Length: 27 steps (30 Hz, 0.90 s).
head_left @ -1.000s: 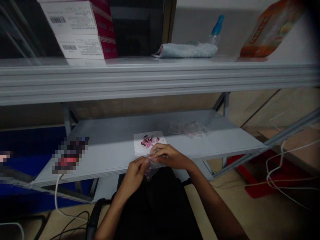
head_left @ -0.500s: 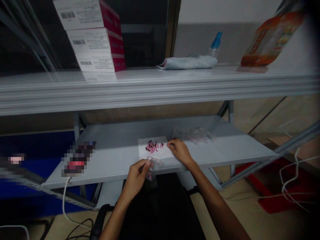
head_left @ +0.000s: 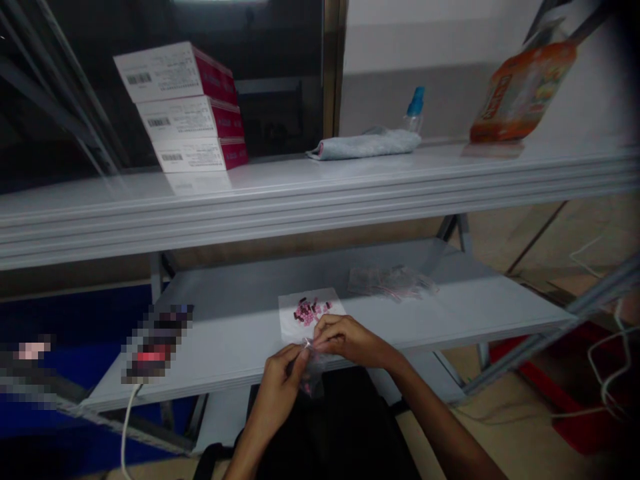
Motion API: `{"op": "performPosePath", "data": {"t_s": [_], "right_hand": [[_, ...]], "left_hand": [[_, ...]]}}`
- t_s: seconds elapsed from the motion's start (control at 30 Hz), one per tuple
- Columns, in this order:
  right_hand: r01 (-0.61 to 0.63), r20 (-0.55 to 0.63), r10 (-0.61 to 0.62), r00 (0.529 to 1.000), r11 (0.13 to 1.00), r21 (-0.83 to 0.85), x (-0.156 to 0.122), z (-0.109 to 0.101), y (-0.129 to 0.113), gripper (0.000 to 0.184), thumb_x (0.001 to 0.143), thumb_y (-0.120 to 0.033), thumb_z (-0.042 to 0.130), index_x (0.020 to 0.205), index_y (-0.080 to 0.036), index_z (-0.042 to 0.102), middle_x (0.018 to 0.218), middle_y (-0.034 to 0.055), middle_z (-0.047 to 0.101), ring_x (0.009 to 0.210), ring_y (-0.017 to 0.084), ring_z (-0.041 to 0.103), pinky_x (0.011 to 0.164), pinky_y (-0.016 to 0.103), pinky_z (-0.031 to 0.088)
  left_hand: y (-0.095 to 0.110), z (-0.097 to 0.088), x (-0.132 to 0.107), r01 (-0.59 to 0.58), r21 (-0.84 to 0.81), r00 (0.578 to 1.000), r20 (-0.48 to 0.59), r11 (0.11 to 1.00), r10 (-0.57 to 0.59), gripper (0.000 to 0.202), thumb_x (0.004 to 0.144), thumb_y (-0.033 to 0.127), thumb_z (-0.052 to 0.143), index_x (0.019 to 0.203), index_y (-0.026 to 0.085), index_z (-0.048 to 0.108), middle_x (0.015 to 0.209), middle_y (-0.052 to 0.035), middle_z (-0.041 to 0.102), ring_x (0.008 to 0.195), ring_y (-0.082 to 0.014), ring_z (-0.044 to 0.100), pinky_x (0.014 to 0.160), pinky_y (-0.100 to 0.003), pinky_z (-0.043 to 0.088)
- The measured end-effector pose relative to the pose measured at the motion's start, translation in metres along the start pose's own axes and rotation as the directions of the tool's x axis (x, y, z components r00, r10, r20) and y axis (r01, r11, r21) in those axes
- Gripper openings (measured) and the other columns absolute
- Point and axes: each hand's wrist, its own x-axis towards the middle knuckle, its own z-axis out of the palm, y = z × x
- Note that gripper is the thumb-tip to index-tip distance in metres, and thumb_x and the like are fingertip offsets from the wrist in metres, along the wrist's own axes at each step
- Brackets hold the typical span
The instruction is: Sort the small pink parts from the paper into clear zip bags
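Note:
My left hand (head_left: pixel 284 379) pinches a small clear zip bag (head_left: pixel 315 380) at its upper edge, just in front of the lower shelf's edge. A few pink bits show low in the bag. My right hand (head_left: pixel 346 339) is closed at the bag's mouth, thumb and fingertips pressed together; whatever they hold is too small to make out. Just beyond my hands, a white sheet of paper (head_left: pixel 289 328) lies on the lower shelf (head_left: pixel 225 320). On it is a loose heap of small pink and dark red pieces (head_left: pixel 307 312). My right hand covers the paper's near right corner.
A pile of clear zip bags (head_left: pixel 393 283) lies behind and right of the paper. At the shelf's left sits a blurred-out object (head_left: pixel 157 343) with a white cable. The upper shelf (head_left: pixel 280 193) bears stacked boxes (head_left: pixel 193 117), a folded cloth (head_left: pixel 365 145), a blue-capped bottle (head_left: pixel 414 110) and an orange bottle (head_left: pixel 523 90).
My right hand has moved from the paper's right edge toward me and left, to the bag's mouth. My left hand still holds the bag. The whole view has shifted slightly.

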Motion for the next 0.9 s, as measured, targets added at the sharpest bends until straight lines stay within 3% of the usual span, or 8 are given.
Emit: {"op": "performPosePath", "data": {"t_s": [0.1, 0.17, 0.23, 0.33, 0.47, 0.63, 0.77, 0.9], "right_hand": [[-0.015, -0.214, -0.004, 0.977, 0.996, -0.087, 0.002, -0.006, 0.016, 0.021, 0.095, -0.033, 0.058, 0.098, -0.023, 0.076, 0.100, 0.0068, 0.070, 0.094, 0.019, 0.065, 0.082, 0.031, 0.051], [-0.117, -0.385, 0.024, 0.923, 0.968, -0.222, 0.003, -0.010, 0.035, 0.021, 0.095, -0.028, 0.057, 0.105, -0.022, 0.074, 0.103, 0.0084, 0.071, 0.096, 0.021, 0.065, 0.085, 0.035, 0.051], [-0.222, -0.463, 0.030, 0.886, 0.904, -0.366, 0.004, -0.012, 0.055, 0.025, 0.092, -0.024, 0.059, 0.113, -0.022, 0.071, 0.110, 0.0099, 0.071, 0.102, 0.024, 0.064, 0.093, 0.040, 0.049], [-0.221, -0.433, -0.008, 0.901, 0.851, -0.477, 0.004, -0.011, 0.079, 0.036, 0.091, -0.020, 0.058, 0.126, -0.021, 0.064, 0.124, 0.0100, 0.067, 0.116, 0.026, 0.060, 0.103, 0.045, 0.043], [-0.190, -0.375, -0.006, 0.927, 0.855, -0.483, 0.005, -0.007, 0.089, 0.039, 0.091, -0.017, 0.055, 0.130, -0.021, 0.061, 0.128, 0.0085, 0.066, 0.115, 0.026, 0.060, 0.103, 0.044, 0.044], [-0.207, -0.423, 0.008, 0.906, 0.880, -0.427, 0.006, -0.005, 0.085, 0.035, 0.091, -0.019, 0.057, 0.125, -0.020, 0.065, 0.125, 0.0092, 0.068, 0.114, 0.027, 0.060, 0.102, 0.045, 0.044], [-0.150, -0.481, 0.011, 0.877, 0.957, -0.250, 0.007, -0.011, 0.060, 0.030, 0.090, -0.023, 0.062, 0.119, -0.020, 0.068, 0.117, 0.0099, 0.071, 0.108, 0.025, 0.063, 0.098, 0.043, 0.046], [-0.048, -0.314, 0.070, 0.947, 0.996, 0.078, 0.005, -0.012, 0.021, 0.038, 0.087, -0.031, 0.069, 0.123, -0.019, 0.065, 0.110, 0.0097, 0.073, 0.097, 0.022, 0.067, 0.087, 0.036, 0.050]], "left_hand": [[-0.001, 0.000, -0.001, 0.020, -0.002, 0.999, -0.030, 1.000, -0.020, 0.038, 0.095, 0.046, 0.049, 0.098, 0.018, 0.075, 0.094, -0.0078, 0.072, 0.087, -0.0224, 0.062, 0.079, -0.031, 0.050], [-0.002, 0.000, -0.001, 0.021, -0.001, 0.999, -0.032, 1.000, -0.021, 0.039, 0.095, 0.047, 0.050, 0.094, 0.018, 0.075, 0.090, -0.0070, 0.071, 0.083, -0.0216, 0.061, 0.076, -0.029, 0.050], [-0.002, -0.001, -0.002, 0.015, 0.007, 1.000, -0.025, 1.000, -0.015, 0.038, 0.095, 0.047, 0.050, 0.094, 0.019, 0.075, 0.089, -0.0063, 0.071, 0.083, -0.0211, 0.061, 0.075, -0.028, 0.049], [-0.005, -0.002, -0.002, 0.032, -0.014, 0.999, -0.007, 0.999, -0.033, 0.038, 0.096, 0.046, 0.049, 0.099, 0.019, 0.075, 0.089, -0.0062, 0.071, 0.083, -0.0212, 0.062, 0.073, -0.028, 0.050], [-0.008, -0.003, -0.001, 0.068, -0.046, 0.998, -0.002, 0.997, -0.068, 0.038, 0.095, 0.046, 0.050, 0.100, 0.018, 0.075, 0.091, -0.0073, 0.071, 0.085, -0.0216, 0.062, 0.072, -0.028, 0.051], [-0.007, -0.006, -0.003, 0.062, -0.037, 0.998, 0.011, 0.997, -0.062, 0.036, 0.096, 0.044, 0.050, 0.101, 0.019, 0.075, 0.091, -0.0070, 0.071, 0.090, -0.0227, 0.063, 0.078, -0.030, 0.051], [-0.009, -0.012, -0.005, 0.071, -0.051, 0.997, 0.024, 0.996, -0.070, 0.038, 0.095, 0.046, 0.051, 0.102, 0.018, 0.075, 0.094, -0.0072, 0.072, 0.091, -0.0232, 0.063, 0.080, -0.031, 0.051], [-0.009, -0.016, -0.006, 0.126, -0.106, 0.992, 0.037, 0.986, -0.123, 0.042, 0.093, 0.049, 0.052, 0.099, 0.016, 0.076, 0.093, -0.0080, 0.072, 0.087, -0.0232, 0.064, 0.075, -0.031, 0.053]]}}
